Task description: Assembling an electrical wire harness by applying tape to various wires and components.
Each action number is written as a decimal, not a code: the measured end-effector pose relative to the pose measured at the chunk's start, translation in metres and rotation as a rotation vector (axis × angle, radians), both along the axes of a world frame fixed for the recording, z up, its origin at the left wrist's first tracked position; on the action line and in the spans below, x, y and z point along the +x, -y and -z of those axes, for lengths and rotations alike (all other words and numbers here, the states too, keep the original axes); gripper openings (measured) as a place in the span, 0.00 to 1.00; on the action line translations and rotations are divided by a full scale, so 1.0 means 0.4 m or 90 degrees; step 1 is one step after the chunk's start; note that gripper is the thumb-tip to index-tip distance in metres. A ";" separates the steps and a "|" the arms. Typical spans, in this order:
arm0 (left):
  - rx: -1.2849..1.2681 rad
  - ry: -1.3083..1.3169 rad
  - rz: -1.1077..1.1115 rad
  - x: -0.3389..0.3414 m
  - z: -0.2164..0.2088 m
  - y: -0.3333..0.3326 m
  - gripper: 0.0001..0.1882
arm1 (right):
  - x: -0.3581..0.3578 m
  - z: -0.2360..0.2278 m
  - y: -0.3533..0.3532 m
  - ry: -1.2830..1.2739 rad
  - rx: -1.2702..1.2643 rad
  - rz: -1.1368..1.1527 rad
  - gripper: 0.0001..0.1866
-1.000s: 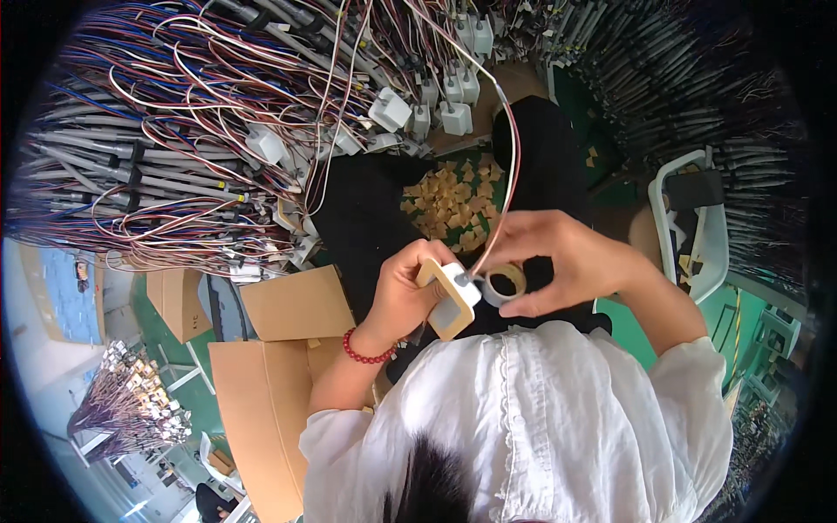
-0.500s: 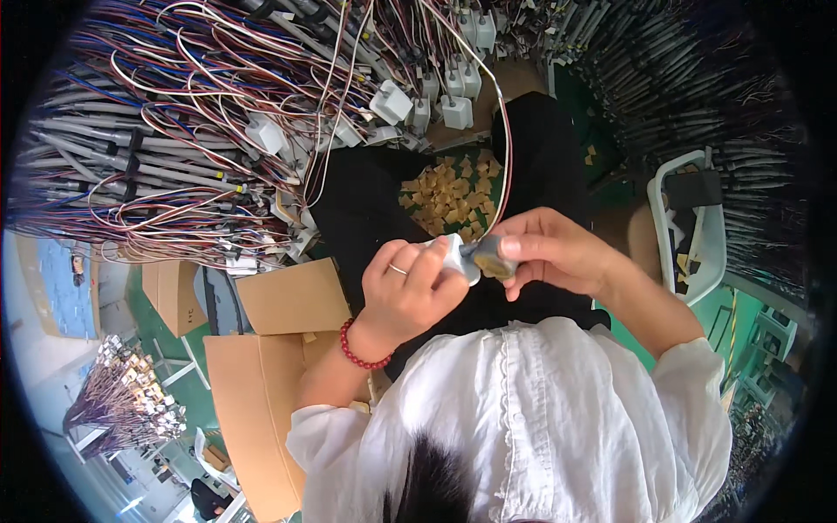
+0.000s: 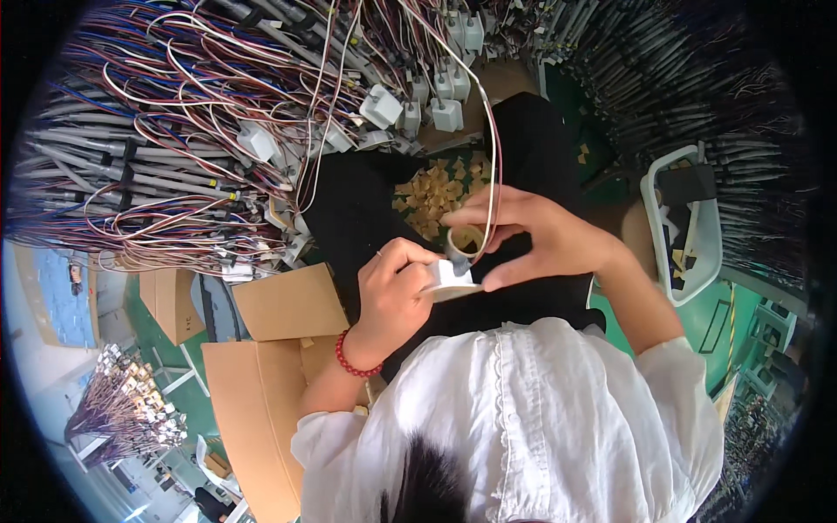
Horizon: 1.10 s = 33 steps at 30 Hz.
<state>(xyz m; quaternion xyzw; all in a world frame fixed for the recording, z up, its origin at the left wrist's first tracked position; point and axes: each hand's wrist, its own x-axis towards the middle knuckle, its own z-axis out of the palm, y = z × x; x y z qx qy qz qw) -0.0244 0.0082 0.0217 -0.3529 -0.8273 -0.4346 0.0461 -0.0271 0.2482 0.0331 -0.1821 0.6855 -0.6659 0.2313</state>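
My left hand (image 3: pixel 394 283) is closed around a white plastic box (image 3: pixel 446 277), tilted in front of my body. A grey stub (image 3: pixel 460 260) comes out of the box's upper side, and thin red and white wires (image 3: pixel 496 166) run upward near it. Against the stub is a small roll of tape (image 3: pixel 464 241) with a tan inner ring. The fingers of my right hand (image 3: pixel 554 235) curl over the roll, while its thumb is spread away near the right edge of the box. The inner fingers are partly hidden.
Bundled wire harnesses (image 3: pixel 192 148) with white boxes (image 3: pixel 381 106) fill the upper left. Small tan pieces (image 3: pixel 432 196) lie between my legs. An opened cardboard box (image 3: pixel 248 410) stands at my left, a white bin (image 3: pixel 706 253) at my right. Dark cable bundles (image 3: pixel 671 78) line the upper right.
My right thumb has come off the tape roll and spread downward. The roll has turned so its ring opening shows, and the white box has tilted in my left hand.
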 end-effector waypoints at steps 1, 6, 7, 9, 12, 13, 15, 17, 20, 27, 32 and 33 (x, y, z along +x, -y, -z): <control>0.022 0.058 0.024 0.001 0.004 0.004 0.13 | -0.016 0.003 0.004 -0.033 0.036 -0.035 0.34; 0.076 0.195 0.071 -0.011 -0.010 0.017 0.13 | -0.032 0.006 0.016 -0.008 0.078 -0.089 0.29; 0.087 0.234 0.083 -0.013 -0.015 0.017 0.12 | -0.031 0.013 0.024 -0.071 0.048 -0.068 0.28; 0.098 0.275 0.096 -0.015 -0.015 0.017 0.12 | -0.033 0.016 0.031 -0.132 0.017 -0.047 0.27; 0.097 0.311 0.125 -0.019 -0.011 0.021 0.12 | -0.045 -0.002 0.030 -0.172 0.037 -0.085 0.21; 0.110 0.326 0.109 -0.019 -0.013 0.022 0.12 | -0.044 -0.012 0.024 -0.129 0.069 -0.109 0.22; 0.141 0.357 0.068 -0.013 -0.016 0.023 0.13 | -0.030 0.012 0.015 -0.124 0.060 -0.103 0.23; 0.117 0.332 0.033 -0.006 -0.007 0.029 0.13 | -0.016 -0.001 0.004 -0.030 0.048 -0.110 0.22; 0.047 0.166 -0.019 0.002 0.019 0.031 0.12 | 0.044 -0.009 0.030 0.412 -0.175 0.020 0.20; -0.097 -0.174 0.001 0.010 -0.018 0.022 0.09 | 0.071 0.021 0.033 0.416 -0.260 0.135 0.19; 0.027 -0.019 0.015 0.016 0.005 0.014 0.12 | 0.019 0.038 0.030 0.146 -0.158 0.052 0.29; 0.026 -0.018 0.015 0.020 0.003 0.012 0.12 | 0.004 0.011 0.041 0.108 -0.165 0.018 0.31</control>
